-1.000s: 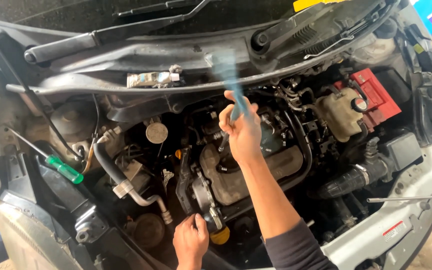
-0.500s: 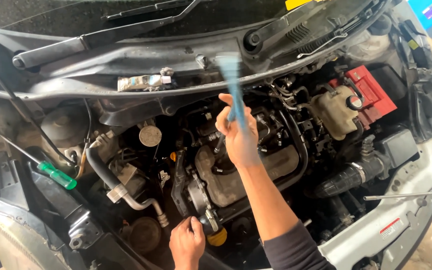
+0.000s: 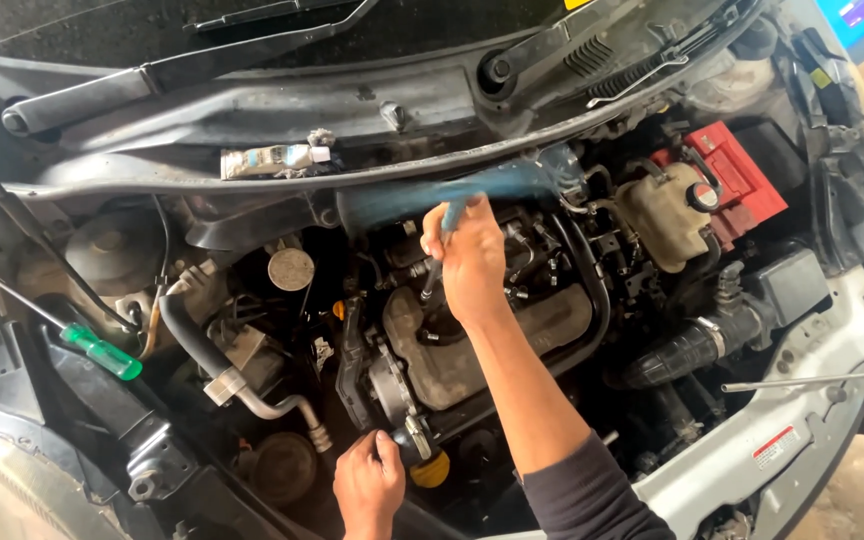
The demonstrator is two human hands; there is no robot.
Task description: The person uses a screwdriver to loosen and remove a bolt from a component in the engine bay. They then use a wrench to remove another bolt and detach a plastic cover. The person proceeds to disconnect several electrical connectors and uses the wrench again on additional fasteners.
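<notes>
Brush: a blue-handled brush [image 3: 457, 200] was over the rear of the engine, just below the cowl panel; its head was smeared into a blue blur stretching left and right.
Right hand: the right hand [image 3: 467, 262] was raised above the engine top, fingers [image 3: 440, 235] wrapped tight around the brush handle, which came out above the fist.
Left hand: the left hand [image 3: 367, 487] was low at the front of the bay, fingers curled together on a part beside the yellow oil cap [image 3: 434, 470]; what they pinched could not be told.
Engine: the grey engine cover [image 3: 472, 350] lay under the right forearm, dusty and hose-wrapped.
Surroundings: a pale coolant tank [image 3: 660, 218] and a red battery cover [image 3: 742, 180] stood to the right; a green-handled screwdriver [image 3: 100, 352] rested on the left side; a squeezed tube [image 3: 277, 158] lay on the cowl ledge; the wiper arm [image 3: 192, 70] ran across the top.
Room: daylight; bare ground showed at the lower corners.
</notes>
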